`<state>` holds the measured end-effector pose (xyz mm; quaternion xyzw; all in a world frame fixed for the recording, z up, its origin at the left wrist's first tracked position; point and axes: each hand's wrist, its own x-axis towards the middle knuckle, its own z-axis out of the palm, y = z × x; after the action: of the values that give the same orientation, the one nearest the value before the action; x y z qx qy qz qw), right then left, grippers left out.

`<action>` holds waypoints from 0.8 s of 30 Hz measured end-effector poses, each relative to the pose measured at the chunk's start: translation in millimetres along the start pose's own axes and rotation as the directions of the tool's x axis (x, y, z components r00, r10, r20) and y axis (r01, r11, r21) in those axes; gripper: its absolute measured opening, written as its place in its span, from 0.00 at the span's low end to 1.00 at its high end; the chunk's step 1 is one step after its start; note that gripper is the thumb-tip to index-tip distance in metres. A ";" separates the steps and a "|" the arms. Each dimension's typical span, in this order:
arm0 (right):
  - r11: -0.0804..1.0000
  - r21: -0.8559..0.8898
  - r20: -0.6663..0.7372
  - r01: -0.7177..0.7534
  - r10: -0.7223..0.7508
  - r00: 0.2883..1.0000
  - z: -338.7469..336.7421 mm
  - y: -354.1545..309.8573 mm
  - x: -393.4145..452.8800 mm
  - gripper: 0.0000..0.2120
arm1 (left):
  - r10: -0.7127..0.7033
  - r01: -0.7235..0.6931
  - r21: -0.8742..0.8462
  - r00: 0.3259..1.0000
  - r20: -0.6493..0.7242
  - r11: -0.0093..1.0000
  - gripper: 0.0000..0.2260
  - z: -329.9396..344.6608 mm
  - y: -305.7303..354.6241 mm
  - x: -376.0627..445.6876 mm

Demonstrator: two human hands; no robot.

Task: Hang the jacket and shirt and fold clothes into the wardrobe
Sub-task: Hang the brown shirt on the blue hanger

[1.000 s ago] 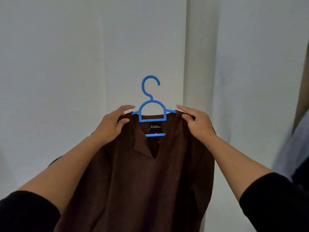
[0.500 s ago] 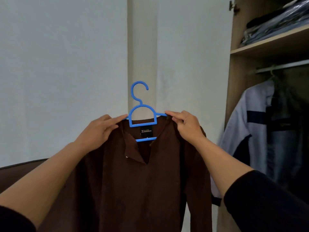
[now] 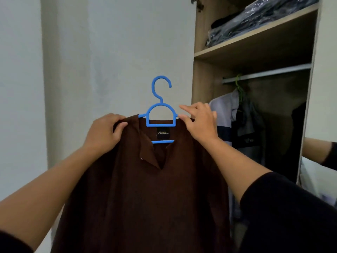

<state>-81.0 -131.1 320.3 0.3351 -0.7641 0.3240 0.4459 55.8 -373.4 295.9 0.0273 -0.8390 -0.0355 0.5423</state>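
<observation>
Where the brown shirt (image 3: 145, 189) opens at the neck, a black label (image 3: 162, 133) reads "Z" with "INDONESIA" beside it; a smaller line above that word is too fine to read. The shirt hangs on a blue hanger (image 3: 161, 114), held up in front of a pale wall (image 3: 113, 52), just left of the open wardrobe (image 3: 200, 73). The hanger's hook stands upright and free, touching nothing, lower than the rail (image 3: 266, 73) and well to its left.

The left hand (image 3: 104, 134) grips the shirt's left shoulder, fingers curled over the top edge and thumb pressed into the cloth. The right hand (image 3: 199, 123) pinches the right shoulder at the hanger's end, thumb on the cloth near the blue arm and forefinger stretched out above it. Both forearms are bare, with black sleeves pushed up.

Inside the wardrobe, a pale jacket (image 3: 223, 121) with a dark band hangs from the rail on a green hanger (image 3: 238, 84), directly behind the right hand. Darker clothing hangs next to it, its details lost in shadow. On the shelf (image 3: 255, 39) above lie folded clothes (image 3: 259, 17) in clear plastic. At the far right edge, a bare forearm with a black sleeve shows on a pale panel (image 3: 326, 70); whether that is a mirror I cannot tell.
</observation>
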 end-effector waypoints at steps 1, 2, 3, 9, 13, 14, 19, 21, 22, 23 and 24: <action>1.000 -0.020 -0.029 0.017 -0.017 0.999 -3.2 3.7 3.7 0.17 | 0.011 -0.011 -0.014 1.000 -0.002 1.000 0.11 12.7 10.3 9.3; 0.999 -0.024 -0.045 0.028 -0.029 0.999 -4.6 7.4 6.7 0.17 | 0.017 -0.017 -0.031 1.000 -0.007 0.999 0.11 25.0 20.5 18.2; 0.999 -0.014 -0.054 0.033 -0.034 0.998 -5.3 11.3 8.9 0.18 | 0.018 -0.018 -0.047 1.000 -0.013 0.999 0.11 36.4 30.7 26.5; 0.978 0.101 -0.107 -0.185 0.195 0.975 0.4 29.8 24.3 0.14 | 0.027 -0.034 -0.150 0.998 -0.051 0.988 0.12 91.5 76.6 63.5; 0.926 0.110 -0.163 -0.362 0.376 0.912 17.6 47.1 49.3 0.21 | 0.089 -0.104 -0.218 0.993 -0.079 0.970 0.12 124.0 104.1 83.9; 0.905 0.112 -0.194 -0.410 0.425 0.884 20.3 51.6 55.6 0.22 | 0.106 -0.121 -0.231 0.991 -0.077 0.965 0.12 130.3 109.3 89.2; 0.799 0.169 -0.270 -0.577 0.600 0.753 24.2 70.6 77.1 0.17 | 0.219 -0.216 -0.282 0.975 -0.021 0.935 0.15 157.3 106.3 108.8; 0.776 0.179 -0.297 -0.605 0.629 0.719 29.0 78.2 82.6 0.16 | 0.280 -0.270 -0.304 0.960 -0.010 0.914 0.17 168.5 96.8 109.3; 0.762 0.189 -0.310 -0.619 0.645 0.699 31.5 82.5 85.2 0.15 | 0.300 -0.288 -0.317 0.954 -0.012 0.904 0.17 175.4 91.1 107.9; 0.749 0.199 -0.322 -0.631 0.659 0.680 33.4 87.3 87.6 0.15 | 0.318 -0.305 -0.329 0.948 -0.016 0.893 0.18 182.2 84.7 105.6; 0.743 0.196 -0.336 -0.640 0.664 0.668 34.9 93.0 90.1 0.15 | 0.340 -0.329 -0.342 0.940 -0.029 0.880 0.19 189.4 78.6 103.6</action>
<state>-205.7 -126.4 369.4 -0.0169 -0.7196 0.5442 0.4310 -159.9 -298.2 319.4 -0.2129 -0.8206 -0.0866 0.5232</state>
